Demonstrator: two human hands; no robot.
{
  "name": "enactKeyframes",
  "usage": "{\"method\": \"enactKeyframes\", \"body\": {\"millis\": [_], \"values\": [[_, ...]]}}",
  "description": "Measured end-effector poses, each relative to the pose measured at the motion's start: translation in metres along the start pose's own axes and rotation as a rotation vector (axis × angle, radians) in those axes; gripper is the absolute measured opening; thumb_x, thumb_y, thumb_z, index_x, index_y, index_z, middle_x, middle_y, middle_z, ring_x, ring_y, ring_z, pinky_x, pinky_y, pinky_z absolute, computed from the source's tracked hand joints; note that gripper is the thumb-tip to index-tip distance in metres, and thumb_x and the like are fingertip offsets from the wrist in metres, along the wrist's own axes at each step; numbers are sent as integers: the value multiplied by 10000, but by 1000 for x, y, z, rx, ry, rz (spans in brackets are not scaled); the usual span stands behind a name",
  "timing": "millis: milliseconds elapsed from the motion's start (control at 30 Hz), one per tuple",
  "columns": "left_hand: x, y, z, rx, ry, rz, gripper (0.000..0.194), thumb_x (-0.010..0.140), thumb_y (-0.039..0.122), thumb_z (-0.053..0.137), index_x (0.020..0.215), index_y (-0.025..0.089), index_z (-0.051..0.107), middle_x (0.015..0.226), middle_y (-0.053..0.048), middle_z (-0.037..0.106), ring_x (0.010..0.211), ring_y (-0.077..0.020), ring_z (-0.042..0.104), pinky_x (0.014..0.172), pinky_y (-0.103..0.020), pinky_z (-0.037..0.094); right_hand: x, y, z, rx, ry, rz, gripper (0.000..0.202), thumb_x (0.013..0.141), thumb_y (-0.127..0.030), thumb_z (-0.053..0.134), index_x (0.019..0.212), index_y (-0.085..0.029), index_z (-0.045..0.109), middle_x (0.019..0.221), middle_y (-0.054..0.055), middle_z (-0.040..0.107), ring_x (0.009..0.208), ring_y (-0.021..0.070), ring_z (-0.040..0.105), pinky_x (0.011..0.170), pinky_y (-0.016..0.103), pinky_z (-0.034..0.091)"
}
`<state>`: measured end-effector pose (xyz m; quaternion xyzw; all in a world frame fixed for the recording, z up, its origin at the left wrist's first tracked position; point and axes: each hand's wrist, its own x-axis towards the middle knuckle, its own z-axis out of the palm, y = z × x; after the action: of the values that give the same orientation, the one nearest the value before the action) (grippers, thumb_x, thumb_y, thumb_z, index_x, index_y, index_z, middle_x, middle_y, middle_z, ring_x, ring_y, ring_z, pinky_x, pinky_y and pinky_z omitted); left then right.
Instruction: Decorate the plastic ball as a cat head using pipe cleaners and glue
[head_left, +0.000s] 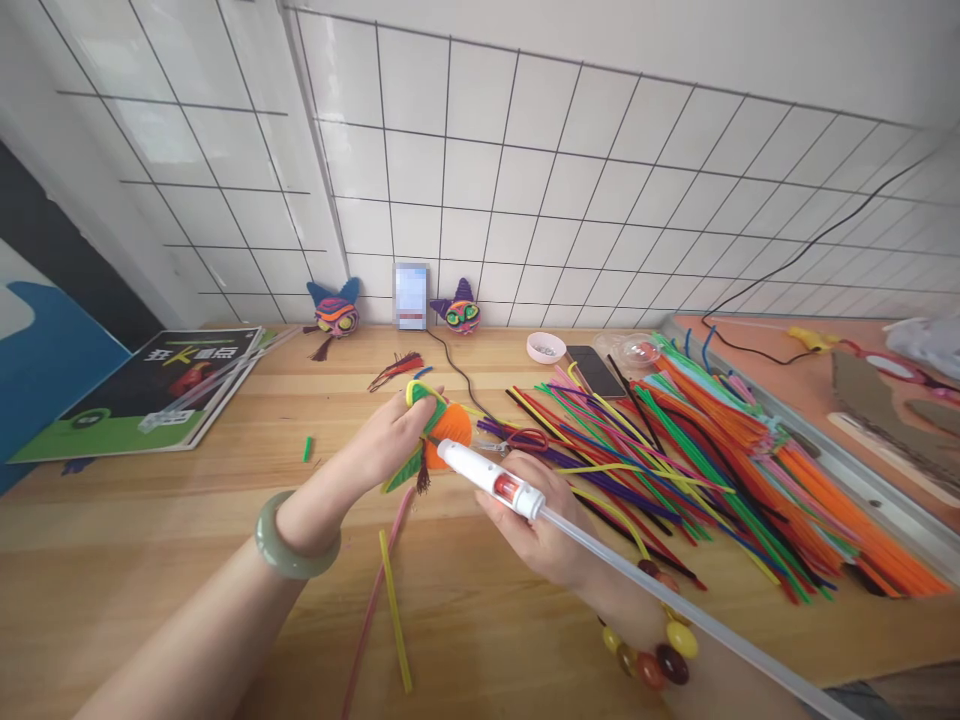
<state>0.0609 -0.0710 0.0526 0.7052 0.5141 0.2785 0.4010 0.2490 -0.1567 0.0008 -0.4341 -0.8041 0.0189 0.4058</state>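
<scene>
My left hand (409, 430) is closed around a small pipe-cleaner craft piece with an orange body (454, 424) and green, yellow-edged ears. A dark tassel (423, 478) hangs from its lower side. In my right hand (544, 525) is a white glue gun (480, 472), with a long clear glue stick (675, 590) running out of its back end. The nozzle points left at the orange body; whether it touches is hidden. Just beyond the right hand lie red-handled scissors (529, 438).
Several loose pipe cleaners (637, 460) spread over the right side, beside orange bundles (847, 500). Two finished cat-like heads (334, 308) and a lit phone (411, 297) lean at the wall. A pink bowl (546, 348) and dark phone (595, 370) stand behind. Left lies a magazine (187, 390).
</scene>
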Motion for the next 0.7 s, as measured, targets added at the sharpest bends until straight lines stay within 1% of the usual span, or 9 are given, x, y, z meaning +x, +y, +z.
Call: {"method": "enactKeyframes", "body": {"millis": [133,267,433,567,700], "values": [[0,1,-1,0,9,19,266,845,368,362,621,225,357,609,35,393,599,-157,378,561,-292,340,0,-1,0,-8,-4,-6,155,945,-242,495,793,-229,470,688,10,558,628,165,548,562,277,438],[0,-1,0,2,18,10,272,854,374,364,629,222,376,620,31,410,609,-161,396,571,-295,350,1,2,0,-12,32,-4,104,940,-241,500,838,-223,486,717,16,575,651,168,563,586,278,457],[0,-2,0,5,-3,-5,275,859,381,361,634,223,368,632,35,413,618,-162,410,593,-297,358,1,1,-1,-13,10,-1,181,947,-250,489,772,-234,442,662,-3,527,615,162,535,548,274,424],[0,0,-1,19,9,-12,278,854,369,359,615,227,353,607,38,396,592,-158,388,578,-297,350,1,-1,-1,-3,-11,3,182,947,-249,487,771,-231,445,665,-4,531,599,154,527,542,274,419],[0,0,-2,19,12,-21,285,862,381,359,622,227,366,618,35,407,599,-161,398,586,-298,359,1,1,-1,-19,21,-1,172,940,-244,498,774,-228,455,674,4,543,620,162,533,558,278,427]]}}
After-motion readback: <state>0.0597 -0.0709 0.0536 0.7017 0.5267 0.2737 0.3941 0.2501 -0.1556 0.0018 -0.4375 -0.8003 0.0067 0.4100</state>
